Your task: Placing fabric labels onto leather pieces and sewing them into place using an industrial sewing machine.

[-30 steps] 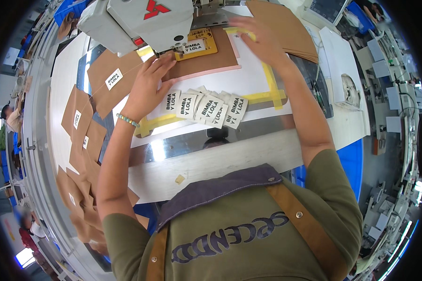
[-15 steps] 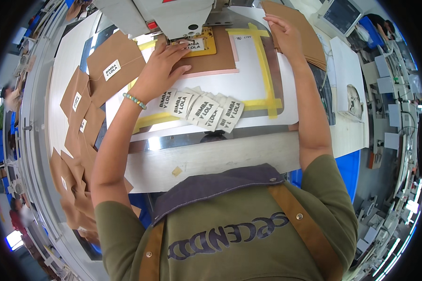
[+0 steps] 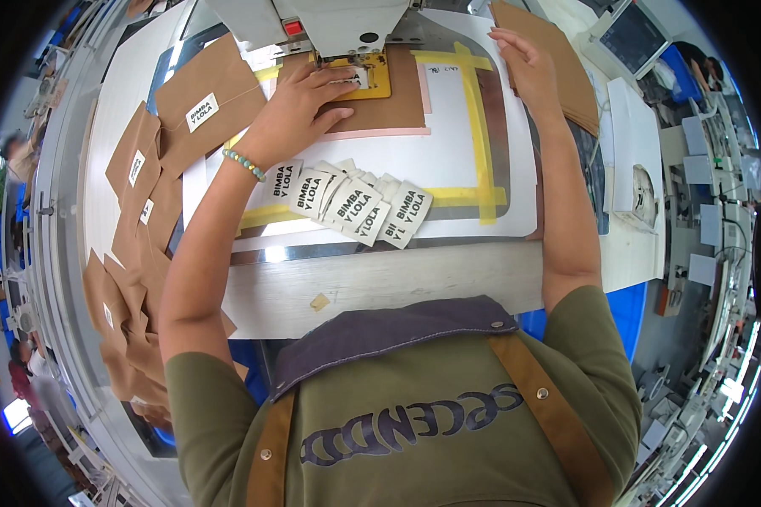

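Observation:
My left hand (image 3: pixel 304 106) lies under the sewing machine head (image 3: pixel 338 25), fingers spread over a yellow template (image 3: pixel 379 80) with a white label, on a brown panel (image 3: pixel 397 114) edged in pink. My right hand (image 3: pixel 528 72) is curled at the edge of a stack of brown sheets (image 3: pixel 566 80); whatever its fingers hold is unclear. Below the panel, overlapping white labels with black print (image 3: pixel 355 203) lie on a white board (image 3: pixel 448 152) marked by yellow tape. At left, several brown pieces (image 3: pixel 207 68), some bearing white labels, lie in an overlapping string down the table side.
A control screen (image 3: pixel 632 32) stands at upper right beside a blue bin (image 3: pixel 676 72). A white box (image 3: pixel 626 152) sits at the right. Another blue bin (image 3: pixel 609 321) is under the table's front edge (image 3: pixel 380 279). Co-workers (image 3: pixel 21 372) appear at the far left.
My left hand has slid up onto the template. My right hand has moved right from the board to the stack and curled its fingers. The view has shifted slightly.

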Demonstrator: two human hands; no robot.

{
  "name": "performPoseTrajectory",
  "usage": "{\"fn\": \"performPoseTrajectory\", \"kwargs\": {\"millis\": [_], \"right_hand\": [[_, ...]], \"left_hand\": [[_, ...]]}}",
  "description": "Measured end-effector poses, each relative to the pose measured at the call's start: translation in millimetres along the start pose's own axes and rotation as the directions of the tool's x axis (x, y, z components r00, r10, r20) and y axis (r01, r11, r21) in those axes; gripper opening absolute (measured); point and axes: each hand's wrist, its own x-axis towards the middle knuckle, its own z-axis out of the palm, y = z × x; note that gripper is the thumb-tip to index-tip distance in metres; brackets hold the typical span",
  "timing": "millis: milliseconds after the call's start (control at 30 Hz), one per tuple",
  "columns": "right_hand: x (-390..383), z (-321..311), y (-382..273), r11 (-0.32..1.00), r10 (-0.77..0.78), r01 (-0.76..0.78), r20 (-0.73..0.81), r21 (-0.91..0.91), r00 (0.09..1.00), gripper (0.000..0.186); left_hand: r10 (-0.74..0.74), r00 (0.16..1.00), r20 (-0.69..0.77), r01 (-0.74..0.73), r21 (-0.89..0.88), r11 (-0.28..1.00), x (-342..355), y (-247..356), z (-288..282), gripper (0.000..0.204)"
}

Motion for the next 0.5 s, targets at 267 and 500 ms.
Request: {"fn": "performPoseTrajectory", "kwargs": {"millis": [267, 500], "right_hand": [[-2.6, -2.5, -12.2, 0.973, 0.226, -0.227, 0.030, 0.040, 0.974, 0.029], [-2.4, -4.0, -2.3, 0.994, 0.106, -0.106, -0.015, 0.003, 0.994, 0.027]], "left_hand": [[-0.026, 0.998, 0.061, 0.026, -0.007, 1.000, 1.2, 3.8, -8.4, 0.041], [-0.008, 0.999, 0.037, 0.009, -0.016, 1.000, 4.7, 5.8, -6.4, 0.039]]}}
